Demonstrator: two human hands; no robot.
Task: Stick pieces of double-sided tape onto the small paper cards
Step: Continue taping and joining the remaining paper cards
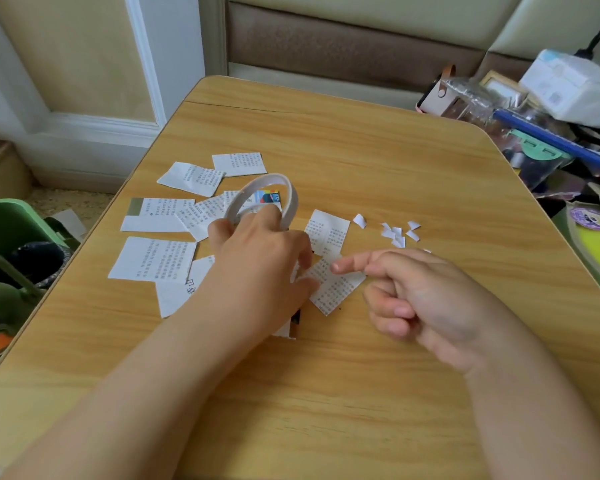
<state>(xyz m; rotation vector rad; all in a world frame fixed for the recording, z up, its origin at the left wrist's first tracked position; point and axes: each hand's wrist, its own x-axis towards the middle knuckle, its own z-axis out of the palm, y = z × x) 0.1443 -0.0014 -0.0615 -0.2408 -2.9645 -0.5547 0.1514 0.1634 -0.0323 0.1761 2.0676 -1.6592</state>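
Several small printed paper cards lie scattered on the wooden table. My left hand has its fingers hooked through a white roll of double-sided tape and holds it tilted above the cards. Its thumb and a fingertip rest on the left edge of one card near the table's middle. My right hand points its index finger straight at that card's top edge and touches it, with the other fingers curled in. Whether a tape piece lies on the card is not clear.
Small white peeled scraps lie in a cluster right of the cards. A pile of clutter with a blue stick and plastic packs crowds the table's far right. A green bin stands on the floor at left.
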